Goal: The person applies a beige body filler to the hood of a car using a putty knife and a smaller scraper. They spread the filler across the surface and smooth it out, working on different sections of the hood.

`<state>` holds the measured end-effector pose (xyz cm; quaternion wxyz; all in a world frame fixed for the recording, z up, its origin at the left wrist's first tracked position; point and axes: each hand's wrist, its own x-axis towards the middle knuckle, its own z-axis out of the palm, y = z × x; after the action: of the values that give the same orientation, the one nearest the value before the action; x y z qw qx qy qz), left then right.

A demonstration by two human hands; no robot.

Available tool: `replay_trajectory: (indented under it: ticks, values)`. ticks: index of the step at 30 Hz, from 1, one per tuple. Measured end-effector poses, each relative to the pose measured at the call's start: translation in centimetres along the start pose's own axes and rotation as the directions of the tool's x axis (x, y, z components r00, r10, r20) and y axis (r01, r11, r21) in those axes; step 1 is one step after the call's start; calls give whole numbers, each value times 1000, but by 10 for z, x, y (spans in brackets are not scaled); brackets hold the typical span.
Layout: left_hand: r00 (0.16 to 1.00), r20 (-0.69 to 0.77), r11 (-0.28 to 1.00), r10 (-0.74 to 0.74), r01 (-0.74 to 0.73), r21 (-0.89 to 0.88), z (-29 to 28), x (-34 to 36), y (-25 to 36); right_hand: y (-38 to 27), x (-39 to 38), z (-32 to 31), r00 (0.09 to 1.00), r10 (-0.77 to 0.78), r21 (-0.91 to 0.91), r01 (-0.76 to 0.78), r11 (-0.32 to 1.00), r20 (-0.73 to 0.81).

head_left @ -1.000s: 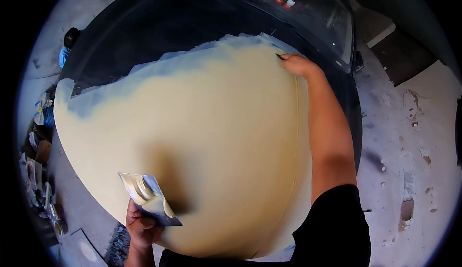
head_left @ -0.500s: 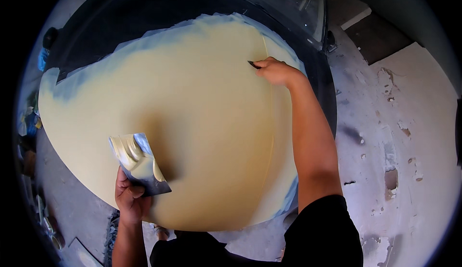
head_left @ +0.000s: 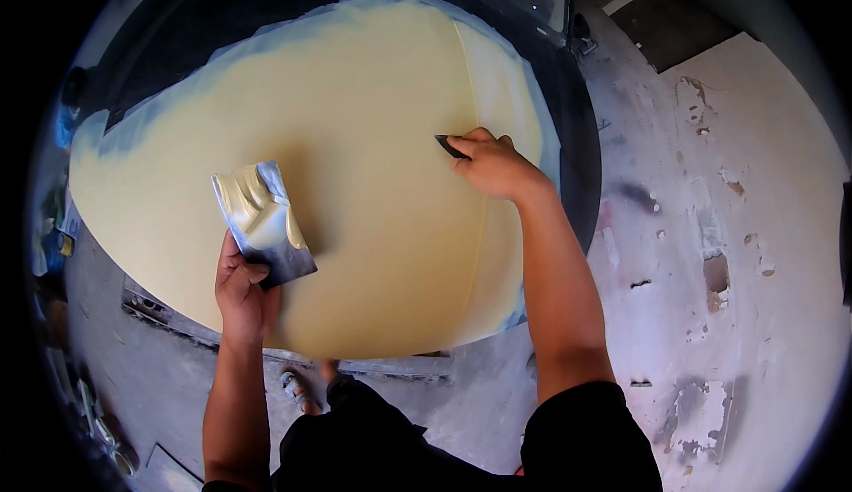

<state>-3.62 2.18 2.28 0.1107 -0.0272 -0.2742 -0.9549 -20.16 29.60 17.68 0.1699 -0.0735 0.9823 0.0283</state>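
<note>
A large car bonnet (head_left: 373, 235) lies before me, mostly coated in smooth cream-yellow filler with blue-grey smears along its border. My left hand (head_left: 242, 295) is closed on the lower end of a flat metal mixing plate (head_left: 288, 259). Thick ridges of cream filler (head_left: 240, 192) sit on the plate's upper part. Over the bonnet's right side, my right hand (head_left: 499, 165) grips a thin dark spreader (head_left: 454, 147) close to the coated surface. Fingers hide most of the spreader; whether its edge touches the filler I cannot tell.
Dark bodywork (head_left: 581, 173) borders the bonnet at the back and right. On the right is a pale wall (head_left: 754, 226) with flaking patches. Assorted items (head_left: 98, 425) lie on the grey floor (head_left: 169, 385) at the left. My sandalled foot (head_left: 300, 390) shows below the bonnet's near edge.
The view has tilted down, so the bonnet sits higher in it. My right hand has come nearer along the bonnet with the spreader. My left hand still holds the plate.
</note>
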Motion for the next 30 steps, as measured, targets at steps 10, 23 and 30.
replay_trajectory:
  ticks: [10, 23, 30]
  values:
    - [999, 20, 999, -37, 37, -2, -7, 2, 0, -17, -95, 60, 994, 2, -26, -5, 1000, -109]
    - [1000, 12, 999, -29, 28, 44, -10, 4, -2, -36, -198, 171, 893, -86, -27, 83, 996, -442]
    - [1000, 8, 999, -24, 24, 34, -10, 3, 0, -51, -234, 215, 898, -49, 35, 71, 997, -437]
